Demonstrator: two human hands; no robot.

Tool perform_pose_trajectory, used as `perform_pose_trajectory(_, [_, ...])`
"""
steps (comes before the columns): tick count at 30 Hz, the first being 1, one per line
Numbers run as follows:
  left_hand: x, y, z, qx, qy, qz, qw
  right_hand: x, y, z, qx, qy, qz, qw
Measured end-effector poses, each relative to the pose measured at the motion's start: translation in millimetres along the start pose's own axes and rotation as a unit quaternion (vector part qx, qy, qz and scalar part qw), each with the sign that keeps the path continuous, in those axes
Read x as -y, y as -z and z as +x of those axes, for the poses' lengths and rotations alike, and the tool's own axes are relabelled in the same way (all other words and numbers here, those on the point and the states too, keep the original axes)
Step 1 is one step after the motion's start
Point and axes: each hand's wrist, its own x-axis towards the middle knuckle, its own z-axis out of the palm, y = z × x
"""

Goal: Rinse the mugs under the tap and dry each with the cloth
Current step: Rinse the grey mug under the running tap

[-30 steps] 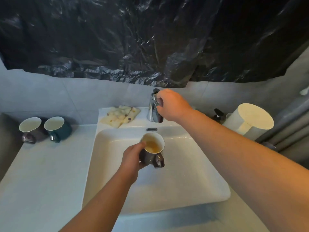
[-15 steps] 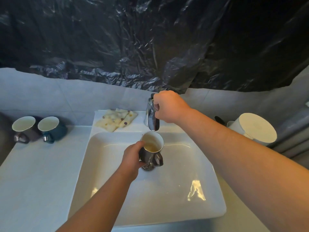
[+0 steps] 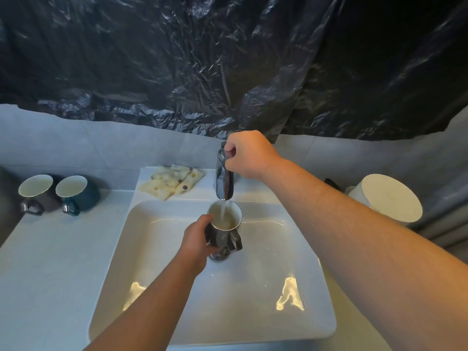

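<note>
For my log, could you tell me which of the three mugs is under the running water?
The dark mug that the left hand holds over the sink; the grey mug and teal mug rest on the counter.

A dark glossy ceramic mug (image 3: 220, 238) with a white inside sits upright at the centre of the frame. The left hand (image 3: 196, 240) grips it, and its handle points right. A thin stream of water falls into it from the chrome metal tap (image 3: 224, 182) just above, whose lever the right hand (image 3: 249, 154) grips. A cream dark-dotted cloth (image 3: 172, 182) lies folded left of the tap. At the left edge, a grey mug (image 3: 38, 196) and a teal mug (image 3: 82, 196) sit side by side, white insides showing.
</note>
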Motion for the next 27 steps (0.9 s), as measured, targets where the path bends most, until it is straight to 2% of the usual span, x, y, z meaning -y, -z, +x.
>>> perform_pose_trajectory(2, [0, -1, 2, 0.002, 0.002, -0.011, 1.0, -7, -13, -15, -0.037, -0.043, 0.117, 0.991])
perform_pose_trajectory(4, [1, -4, 4, 0.007, 0.006, -0.03, 1.0, -14, -36, -43, -0.101, -0.128, 0.251, 0.954])
perform_pose_trajectory(6, [1, -6, 3, 0.007, 0.014, -0.061, 0.998, -27, -68, -70, -0.124, -0.228, 0.309, 0.915])
perform_pose_trajectory(8, [4, -8, 4, 0.009, 0.024, -0.083, 0.996, -36, -94, -90, -0.021, -0.293, 0.348, 0.891])
perform_pose_trajectory(10, [7, -11, 6, 0.023, 0.035, -0.081, 0.996, -35, -105, -100, 0.096, -0.317, 0.403, 0.853])
perform_pose_trajectory(11, [9, -12, 6, 0.034, 0.044, -0.079, 0.995, -33, -106, -102, 0.121, -0.323, 0.426, 0.836])
perform_pose_trajectory(12, [10, -14, 6, 0.049, 0.052, -0.078, 0.994, -32, -107, -102, 0.12, -0.323, 0.432, 0.833])
perform_pose_trajectory(15, [14, -18, 8, 0.093, 0.066, -0.072, 0.991, -30, -107, -97, 0.088, -0.29, 0.391, 0.869])
perform_pose_trajectory(17, [17, -20, 11, 0.103, 0.067, -0.087, 0.989, -28, -103, -93, 0.083, -0.286, 0.38, 0.875])
perform_pose_trajectory(20, [19, -20, 20, 0.101, 0.076, -0.097, 0.987, -28, -99, -91, 0.07, -0.291, 0.365, 0.882])
perform_pose_trajectory(27, [26, -18, 30, 0.076, 0.118, -0.129, 0.982, -21, -100, -87, 0.061, -0.28, 0.251, 0.925])
